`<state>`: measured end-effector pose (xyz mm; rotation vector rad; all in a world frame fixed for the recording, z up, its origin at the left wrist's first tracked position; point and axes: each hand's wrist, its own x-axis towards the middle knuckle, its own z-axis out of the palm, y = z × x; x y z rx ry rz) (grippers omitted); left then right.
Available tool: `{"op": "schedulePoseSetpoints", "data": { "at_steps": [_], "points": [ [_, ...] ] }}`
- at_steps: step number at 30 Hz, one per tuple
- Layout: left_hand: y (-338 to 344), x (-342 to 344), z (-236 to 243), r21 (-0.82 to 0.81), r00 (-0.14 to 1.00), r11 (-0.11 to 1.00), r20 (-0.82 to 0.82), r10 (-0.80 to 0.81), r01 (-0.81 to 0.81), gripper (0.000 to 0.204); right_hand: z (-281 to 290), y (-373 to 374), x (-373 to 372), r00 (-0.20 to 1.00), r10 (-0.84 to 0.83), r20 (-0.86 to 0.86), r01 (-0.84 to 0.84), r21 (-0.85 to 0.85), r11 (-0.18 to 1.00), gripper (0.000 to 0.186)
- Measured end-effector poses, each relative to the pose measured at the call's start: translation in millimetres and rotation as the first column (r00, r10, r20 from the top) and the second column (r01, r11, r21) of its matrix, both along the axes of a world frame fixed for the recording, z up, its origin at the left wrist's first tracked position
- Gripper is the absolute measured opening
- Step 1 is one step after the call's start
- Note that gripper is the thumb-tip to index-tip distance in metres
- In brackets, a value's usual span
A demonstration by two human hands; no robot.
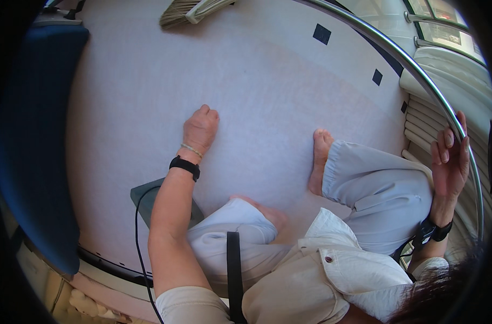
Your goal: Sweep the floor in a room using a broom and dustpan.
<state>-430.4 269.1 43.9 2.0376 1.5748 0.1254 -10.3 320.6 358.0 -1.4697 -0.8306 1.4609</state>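
Metal rail (422,75), long arc toward lower right

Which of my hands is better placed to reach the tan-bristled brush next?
Probably your left hand: it's out over the pale surface, nearer the brush, while your right hand is across at the curved silver metal rail.

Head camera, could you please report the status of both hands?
Left hand fisted, over pale surface. Right hand at curved metal rail. Broom at far edge, apart from both hands.
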Motion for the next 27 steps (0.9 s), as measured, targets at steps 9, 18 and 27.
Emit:
{"op": "schedulePoseSetpoints", "data": {
  "at_steps": [9, 18, 27],
  "points": [
    [-29, -151, 57, -0.331, 0.841, 0.804, 0.052, 0.539, -0.495, 0.011, 7, 1, 33, 0.995, -0.004, -0.103, 0.0, -0.037, 0.999, 0.05],
    [-227, -249, 150, -0.654, 0.25, -0.266, -0.585, 0.772, -0.708, 0.019, 9, 17, 22, 0.975, -0.114, -0.191, 0.112, -0.023, 0.993, 0.036],
    [-134, -190, 99, -0.555, 0.684, 0.44, -0.37, 0.629, -0.706, 0.014, 4, 9, 14, 0.994, 0.024, -0.107, -0.011, 0.116, 0.993, 0.044]
  ]
}}
